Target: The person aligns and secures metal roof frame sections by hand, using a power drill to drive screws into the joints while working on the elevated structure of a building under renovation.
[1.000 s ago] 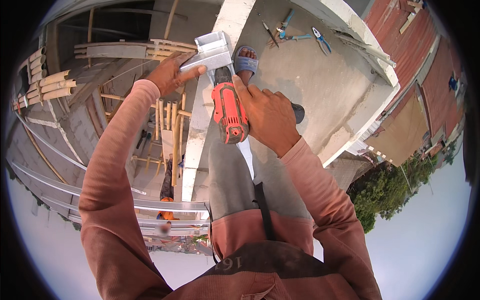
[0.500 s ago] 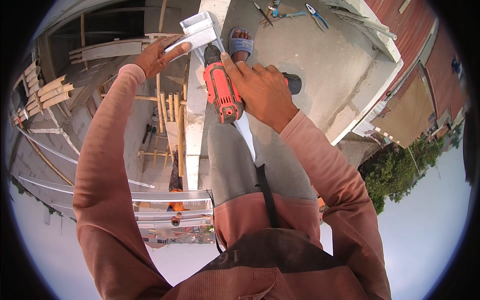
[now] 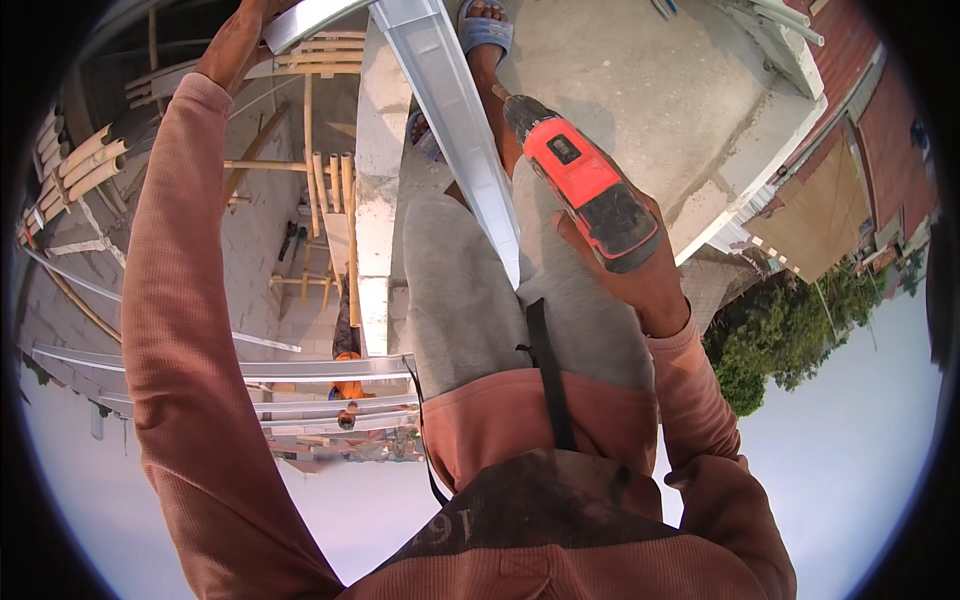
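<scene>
Since a second ago the drill [image 3: 590, 190] has come away from the metal channel [image 3: 455, 130]. Right hand [image 3: 640, 275] grasps the drill, right of the channel. Left hand [image 3: 235, 40], far left, holds the channel's end; its grip is partly cropped. Fastening appears paused.

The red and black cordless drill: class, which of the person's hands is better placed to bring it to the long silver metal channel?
Probably the right hand: it already grips the red and black cordless drill beside the long silver metal channel. The left hand is busy up on that channel's end.
</scene>
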A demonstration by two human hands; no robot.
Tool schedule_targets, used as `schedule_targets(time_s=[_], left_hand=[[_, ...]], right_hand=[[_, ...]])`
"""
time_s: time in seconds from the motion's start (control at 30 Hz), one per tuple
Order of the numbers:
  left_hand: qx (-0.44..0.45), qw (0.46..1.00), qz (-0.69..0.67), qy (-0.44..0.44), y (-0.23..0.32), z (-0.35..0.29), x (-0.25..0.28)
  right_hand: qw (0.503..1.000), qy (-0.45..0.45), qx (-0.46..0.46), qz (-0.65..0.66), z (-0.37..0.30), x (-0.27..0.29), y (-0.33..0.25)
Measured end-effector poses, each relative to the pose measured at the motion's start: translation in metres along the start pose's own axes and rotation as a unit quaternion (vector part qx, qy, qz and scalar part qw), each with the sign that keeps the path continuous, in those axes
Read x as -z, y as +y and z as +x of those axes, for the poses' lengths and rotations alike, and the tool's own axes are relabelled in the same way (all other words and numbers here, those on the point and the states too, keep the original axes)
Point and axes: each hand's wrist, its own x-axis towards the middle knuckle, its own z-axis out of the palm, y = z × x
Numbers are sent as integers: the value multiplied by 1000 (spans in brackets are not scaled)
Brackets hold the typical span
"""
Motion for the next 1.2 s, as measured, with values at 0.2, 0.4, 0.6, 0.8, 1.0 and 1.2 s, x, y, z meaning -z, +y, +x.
schedule_targets(time_s=[0.2,0.4,0.6,0.8,1.0,1.2], left_hand=[[-116,980,-23,161,-52,-17,-2],[-318,827,77,458,2,-87,-163],[-99,864,-395,296,40,149,-337],[125,899,-129,399,-78,434,-254],[148,906,-61,392,-107,496,-257],[140,898,-135,395,-111,495,-232]], right_hand=[[979,66,-93,166,12,-4,7],[854,179,-187,450,66,-16,45],[745,287,-223,560,90,0,111],[734,267,-237,578,104,19,124],[718,247,-286,585,111,39,120],[753,168,-289,567,107,45,118]])
